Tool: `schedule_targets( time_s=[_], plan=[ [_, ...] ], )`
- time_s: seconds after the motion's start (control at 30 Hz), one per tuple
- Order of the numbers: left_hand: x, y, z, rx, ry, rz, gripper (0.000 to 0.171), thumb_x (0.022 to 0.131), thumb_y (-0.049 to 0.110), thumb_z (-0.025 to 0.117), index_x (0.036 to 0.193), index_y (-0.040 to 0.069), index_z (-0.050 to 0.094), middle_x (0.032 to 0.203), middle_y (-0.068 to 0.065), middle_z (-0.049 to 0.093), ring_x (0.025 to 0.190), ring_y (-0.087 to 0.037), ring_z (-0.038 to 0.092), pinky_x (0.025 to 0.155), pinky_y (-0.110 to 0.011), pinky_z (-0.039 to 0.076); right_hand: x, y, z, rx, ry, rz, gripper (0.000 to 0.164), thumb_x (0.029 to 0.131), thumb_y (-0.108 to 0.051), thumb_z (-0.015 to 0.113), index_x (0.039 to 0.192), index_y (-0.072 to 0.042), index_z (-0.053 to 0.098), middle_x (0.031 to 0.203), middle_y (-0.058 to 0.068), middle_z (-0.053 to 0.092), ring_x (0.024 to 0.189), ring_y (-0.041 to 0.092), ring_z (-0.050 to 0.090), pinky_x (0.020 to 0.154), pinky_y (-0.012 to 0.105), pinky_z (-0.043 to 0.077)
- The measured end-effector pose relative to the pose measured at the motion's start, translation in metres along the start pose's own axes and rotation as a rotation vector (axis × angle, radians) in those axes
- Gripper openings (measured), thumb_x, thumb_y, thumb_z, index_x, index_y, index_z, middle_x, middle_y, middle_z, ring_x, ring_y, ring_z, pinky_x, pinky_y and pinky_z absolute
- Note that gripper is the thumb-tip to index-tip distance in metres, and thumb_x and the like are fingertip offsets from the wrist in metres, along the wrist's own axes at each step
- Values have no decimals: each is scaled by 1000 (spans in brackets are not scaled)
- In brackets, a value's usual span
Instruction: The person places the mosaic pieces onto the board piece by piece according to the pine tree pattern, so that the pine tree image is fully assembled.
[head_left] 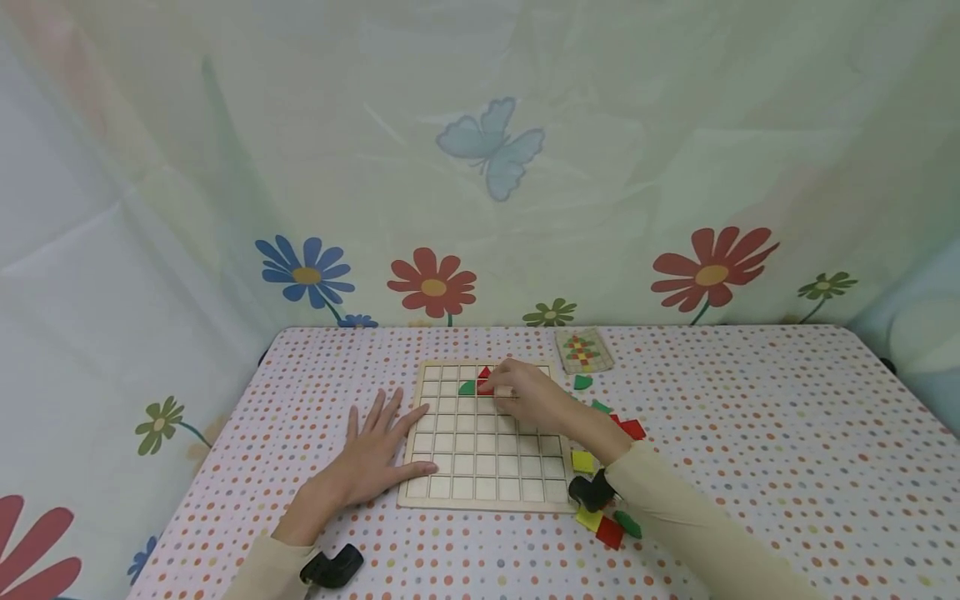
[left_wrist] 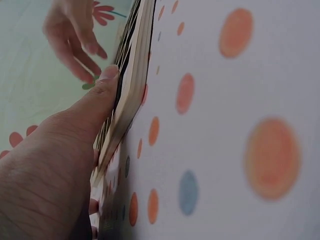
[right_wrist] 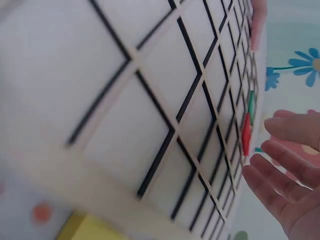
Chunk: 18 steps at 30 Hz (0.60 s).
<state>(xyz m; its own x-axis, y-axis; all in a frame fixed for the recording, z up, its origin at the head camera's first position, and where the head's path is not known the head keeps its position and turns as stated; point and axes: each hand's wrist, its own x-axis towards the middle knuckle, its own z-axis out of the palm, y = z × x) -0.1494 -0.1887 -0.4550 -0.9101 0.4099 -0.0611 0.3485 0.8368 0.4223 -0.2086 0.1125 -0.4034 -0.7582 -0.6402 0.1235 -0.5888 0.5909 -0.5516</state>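
A wooden grid board (head_left: 483,492) lies on the dotted table. In its upper rows sit a green quarter-round piece (head_left: 467,388), a red triangle (head_left: 484,372) and red below it, partly behind fingers. My left hand (head_left: 372,462) rests along the board's left side, fingers spread, thumb (left_wrist: 102,92) on the edge. Over the upper board reaches my right hand (head_left: 534,398), its fingertips close to the red pieces (right_wrist: 246,134). The right wrist view shows those fingers loosely bent, thumb apart, with nothing visible between them.
A pattern card (head_left: 585,350) lies beyond the board's upper right corner. Down the right side are scattered loose green (head_left: 582,382), red (head_left: 633,429) and yellow (head_left: 582,462) pieces, some under the right forearm. A flowered curtain (head_left: 600,233) hangs behind the table.
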Motion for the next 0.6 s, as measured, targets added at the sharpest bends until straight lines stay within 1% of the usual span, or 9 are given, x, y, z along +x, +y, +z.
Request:
schedule_targets(
  time_s=[0.1, 0.2, 0.3, 0.4, 0.5, 0.6],
  plan=[
    [0, 0, 0, 0, -3, 1, 89, 95, 68, 63, 166, 24, 33, 175, -19, 5, 160, -43, -6, 118, -75, -10, -23, -5, -12, 8, -20, 34, 27, 97, 0, 72, 123, -4, 76, 124, 10, 64, 118, 33, 62, 94, 46, 56],
    [1, -1, 2, 0, -3, 2, 89, 94, 68, 63, 166, 23, 33, 175, -19, 5, 160, -43, -6, 118, -75, -10, -51, -6, -25, 34, -21, 48, 24, 97, -3, 74, 120, -6, 77, 123, 6, 63, 113, 30, 62, 91, 46, 57],
    [0, -1, 2, -2, 3, 5, 90, 94, 68, 64, 166, 23, 34, 174, -20, 6, 160, -44, -5, 118, -76, -9, -77, -4, -36, 53, -18, 67, 19, 96, -7, 76, 115, -11, 78, 119, 1, 63, 107, 27, 62, 86, 41, 57],
    [-1, 0, 1, 0, 5, 3, 89, 94, 69, 63, 165, 23, 34, 174, -21, 7, 159, -45, -4, 117, -77, -8, -101, 0, -43, 89, -51, 106, 17, 95, -9, 78, 111, -14, 78, 113, -3, 62, 102, 23, 60, 80, 34, 57],
    [-2, 0, 0, 4, 8, 3, 89, 94, 68, 63, 166, 23, 34, 174, -22, 7, 159, -45, -3, 117, -77, -8, -121, 5, -45, 102, -97, 170, 16, 93, -12, 81, 108, -18, 79, 109, -6, 62, 98, 18, 59, 76, 29, 54],
    [-1, -1, 1, 11, 10, 7, 90, 94, 67, 64, 166, 22, 34, 174, -21, 6, 159, -45, -5, 117, -76, -9, -137, 14, -42, 92, -126, 188, 19, 90, -14, 84, 107, -19, 79, 105, -8, 63, 93, 12, 60, 73, 26, 54]
  ],
)
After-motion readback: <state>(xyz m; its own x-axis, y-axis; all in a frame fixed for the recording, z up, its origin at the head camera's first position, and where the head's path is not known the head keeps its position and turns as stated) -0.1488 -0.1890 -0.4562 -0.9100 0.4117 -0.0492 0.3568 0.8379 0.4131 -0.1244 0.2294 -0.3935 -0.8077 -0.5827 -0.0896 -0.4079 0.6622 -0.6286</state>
